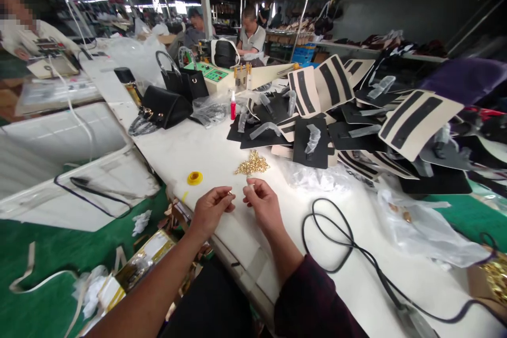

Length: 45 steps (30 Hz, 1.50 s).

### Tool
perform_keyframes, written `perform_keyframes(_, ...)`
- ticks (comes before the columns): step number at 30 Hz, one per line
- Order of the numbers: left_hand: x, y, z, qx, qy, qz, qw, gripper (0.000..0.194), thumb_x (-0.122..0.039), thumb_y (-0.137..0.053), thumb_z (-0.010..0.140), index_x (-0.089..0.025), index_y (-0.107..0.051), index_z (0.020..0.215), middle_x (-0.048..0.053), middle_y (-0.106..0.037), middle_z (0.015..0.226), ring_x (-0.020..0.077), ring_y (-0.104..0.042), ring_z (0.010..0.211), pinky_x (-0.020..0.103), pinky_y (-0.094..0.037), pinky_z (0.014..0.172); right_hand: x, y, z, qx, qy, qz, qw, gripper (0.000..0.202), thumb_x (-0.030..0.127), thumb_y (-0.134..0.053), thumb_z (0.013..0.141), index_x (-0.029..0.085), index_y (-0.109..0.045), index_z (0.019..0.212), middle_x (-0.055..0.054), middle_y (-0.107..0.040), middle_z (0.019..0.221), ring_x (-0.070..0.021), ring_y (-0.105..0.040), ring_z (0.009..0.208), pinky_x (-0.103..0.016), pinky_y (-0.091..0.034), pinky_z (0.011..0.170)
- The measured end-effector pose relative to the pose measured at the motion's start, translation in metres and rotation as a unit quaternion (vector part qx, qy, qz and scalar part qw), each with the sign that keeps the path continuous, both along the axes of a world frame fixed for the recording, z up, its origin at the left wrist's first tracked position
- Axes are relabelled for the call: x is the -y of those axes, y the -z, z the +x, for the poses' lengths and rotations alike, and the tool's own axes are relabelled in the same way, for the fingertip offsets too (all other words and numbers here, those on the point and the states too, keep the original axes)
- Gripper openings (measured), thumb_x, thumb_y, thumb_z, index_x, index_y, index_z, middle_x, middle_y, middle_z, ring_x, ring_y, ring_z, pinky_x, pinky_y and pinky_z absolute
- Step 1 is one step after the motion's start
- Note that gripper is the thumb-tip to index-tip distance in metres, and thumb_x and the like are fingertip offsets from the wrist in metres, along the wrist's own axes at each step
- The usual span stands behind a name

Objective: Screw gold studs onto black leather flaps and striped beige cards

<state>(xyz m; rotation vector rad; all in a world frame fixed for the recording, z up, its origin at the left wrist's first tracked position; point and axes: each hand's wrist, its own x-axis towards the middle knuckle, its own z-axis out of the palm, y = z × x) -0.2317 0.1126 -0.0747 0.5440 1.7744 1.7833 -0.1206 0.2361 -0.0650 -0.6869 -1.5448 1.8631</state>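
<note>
My left hand (214,208) is closed in a pinch above the table's front edge, with a small gold metal piece (229,194) between thumb and fingertips. Beside it, my right hand (261,200) is also pinched, fingertips pointing at the left hand across a narrow gap. Something small and pale shows at its fingertips, too small to name. Just beyond the hands lies a heap of small gold metal fittings (253,162). A yellow roll of tape (194,178) rests to the left of the heap.
Black and cream panels (311,142) with plastic-wrapped handles pile up at the right. A black cable (352,243) loops over the white table (166,148). A red bottle (233,105), black handbags (166,108) and a green-topped machine (209,76) stand farther back. Other people sit beyond.
</note>
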Motion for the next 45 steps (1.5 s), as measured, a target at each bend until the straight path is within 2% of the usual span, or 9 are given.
perform_keyframes(7,0.004,-0.007,0.01,-0.048,0.054,0.011,0.997,0.046,-0.044,-0.08,0.078,-0.018,-0.065,0.114,-0.001,-0.074,0.082,0.014,-0.068,0.068,0.028,-0.056,0.072,0.01,0.006,-0.006,-0.002,-0.037,0.022,0.999,0.035,0.037,-0.076,0.076,0.021,-0.067,0.106,0.005,-0.061,0.073,-0.0132,-0.054,0.063,-0.027,-0.045,0.062)
perform_keyframes(11,0.005,-0.005,0.011,-0.033,0.045,0.015,0.998,0.045,-0.043,-0.081,0.078,-0.02,-0.058,0.109,-0.001,-0.075,0.081,0.0143,-0.068,0.067,0.028,-0.055,0.071,0.014,0.005,-0.006,-0.025,-0.07,-0.006,0.997,0.033,0.031,-0.075,0.074,0.021,-0.066,0.104,0.004,-0.066,0.076,-0.0143,-0.058,0.066,-0.028,-0.05,0.065)
perform_keyframes(16,0.005,-0.005,0.011,0.003,0.031,0.022,0.999,0.04,-0.043,-0.084,0.072,-0.019,-0.063,0.096,0.001,-0.076,0.085,0.0157,-0.069,0.071,0.029,-0.056,0.072,0.017,0.006,-0.007,-0.051,-0.06,-0.013,0.997,0.035,0.027,-0.075,0.075,0.023,-0.064,0.108,0.002,-0.069,0.085,-0.016,-0.064,0.073,-0.029,-0.054,0.07)
perform_keyframes(22,0.01,-0.009,0.006,0.021,0.067,0.014,0.997,0.031,-0.041,-0.076,0.082,-0.018,-0.071,0.101,0.002,-0.075,0.084,0.0162,-0.069,0.075,0.028,-0.054,0.074,0.016,0.004,-0.005,0.0,-0.03,0.083,0.996,0.034,0.026,-0.073,0.078,0.023,-0.067,0.111,0.002,-0.072,0.088,-0.0164,-0.064,0.077,-0.032,-0.053,0.08)
perform_keyframes(25,0.01,-0.008,0.002,0.035,0.066,0.011,0.997,0.03,-0.042,-0.079,0.08,-0.017,-0.072,0.096,0.002,-0.075,0.083,0.0166,-0.07,0.076,0.027,-0.054,0.072,0.013,0.003,-0.003,0.026,-0.03,0.14,0.989,0.033,0.024,-0.071,0.079,0.025,-0.068,0.112,0.002,-0.073,0.089,-0.0175,-0.064,0.08,-0.035,-0.052,0.086)
perform_keyframes(29,0.009,-0.008,-0.002,0.054,0.078,0.01,0.995,0.033,-0.04,-0.082,0.079,-0.016,-0.074,0.1,0.003,-0.077,0.084,0.0152,-0.069,0.074,0.026,-0.054,0.072,0.012,0.003,-0.001,0.047,-0.025,0.213,0.976,0.03,0.023,-0.068,0.082,0.026,-0.069,0.112,0.001,-0.073,0.091,-0.0194,-0.065,0.085,-0.037,-0.052,0.089)
perform_keyframes(34,0.012,-0.01,-0.007,0.1,0.091,0.024,0.99,0.036,-0.041,-0.085,0.076,-0.015,-0.076,0.1,0.005,-0.077,0.086,0.0156,-0.07,0.073,0.027,-0.055,0.071,0.012,0.0,0.0,0.051,-0.028,0.258,0.965,0.03,0.022,-0.069,0.082,0.027,-0.071,0.112,-0.001,-0.075,0.103,-0.0218,-0.067,0.092,-0.039,-0.052,0.091)
perform_keyframes(39,0.017,-0.014,-0.01,0.156,0.09,0.04,0.983,0.046,-0.043,-0.09,0.068,-0.014,-0.077,0.101,0.006,-0.077,0.085,0.0171,-0.071,0.073,0.032,-0.059,0.074,0.015,-0.01,0.0,0.058,-0.039,0.228,0.971,0.032,0.025,-0.072,0.082,0.025,-0.071,0.113,-0.003,-0.076,0.1,-0.0224,-0.068,0.089,-0.039,-0.053,0.088)
perform_keyframes(45,0.03,-0.01,-0.009,0.17,0.043,0.048,0.983,0.045,-0.042,-0.092,0.065,-0.013,-0.077,0.096,0.006,-0.075,0.081,0.019,-0.072,0.074,0.035,-0.06,0.074,0.015,-0.027,-0.016,0.048,0.009,0.139,0.989,0.035,0.045,-0.071,0.088,0.021,-0.07,0.114,-0.003,-0.073,0.086,-0.0215,-0.067,0.082,-0.037,-0.053,0.082)
